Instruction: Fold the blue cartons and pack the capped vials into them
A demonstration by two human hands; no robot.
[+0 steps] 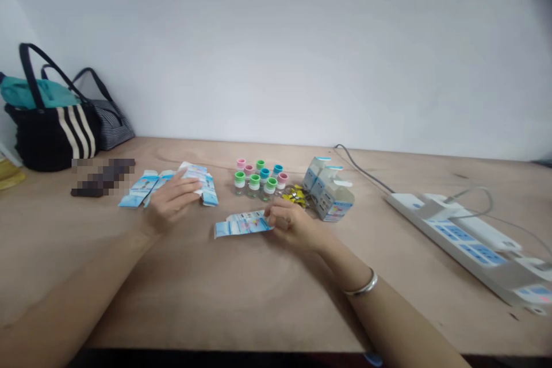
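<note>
My right hand (295,224) pinches one end of a flattened blue-and-white carton (241,226) just above the middle of the table. Over a row of similar flat cartons (142,187) at the left, my left hand (172,201) lies with its fingers stretched out; its fingertips reach the rightmost of them (209,188). Beyond my right hand stand several small clear bottles with green, blue and pink rings (254,183) on top. Beside them is a small heap of yellow pieces (296,195). To the right, several opened-out cartons (332,195) stand upright in a row.
A white power strip (457,236) with plugs and a grey cable lies along the right. At the back left sit a black striped bag (56,132) and a grey striped bag (112,123). A dark, partly blurred object (106,178) lies in front of them.
</note>
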